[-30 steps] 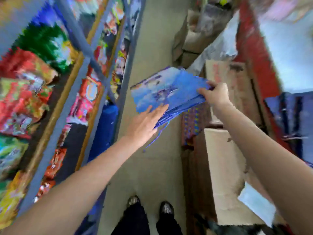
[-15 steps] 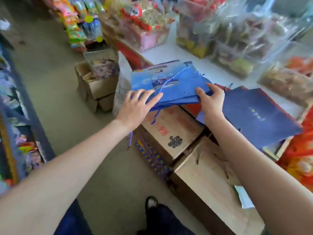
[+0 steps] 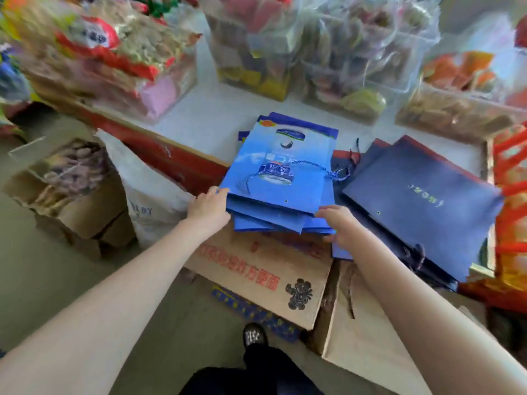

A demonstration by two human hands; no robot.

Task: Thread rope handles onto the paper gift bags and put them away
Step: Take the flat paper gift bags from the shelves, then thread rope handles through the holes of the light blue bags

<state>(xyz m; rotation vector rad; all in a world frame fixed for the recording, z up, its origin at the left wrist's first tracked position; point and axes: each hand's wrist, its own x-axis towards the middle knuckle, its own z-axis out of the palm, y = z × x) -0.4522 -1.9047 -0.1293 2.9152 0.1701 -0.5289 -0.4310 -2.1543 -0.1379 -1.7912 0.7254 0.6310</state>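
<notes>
A flat stack of bright blue paper gift bags (image 3: 281,178) lies at the front of the white counter (image 3: 211,121), overhanging its edge above a cardboard box. A blue rope handle (image 3: 316,168) loops across the top bag. My left hand (image 3: 209,208) grips the stack's near left corner, thumb on top. My right hand (image 3: 339,223) holds the near right corner, fingers curled under the edge. Right of the stack lies a pile of dark navy gift bags (image 3: 422,201).
Clear plastic tubs of snacks (image 3: 313,47) line the back of the counter. Cardboard boxes (image 3: 265,275) stand on the floor below the stack, another open box (image 3: 71,192) and a white sack (image 3: 148,192) to the left. Red crates (image 3: 510,195) sit at the right.
I have turned from the aisle shelves to the counter. The blue bag stack, carried in both hands, has come down onto the counter next to the navy bags.
</notes>
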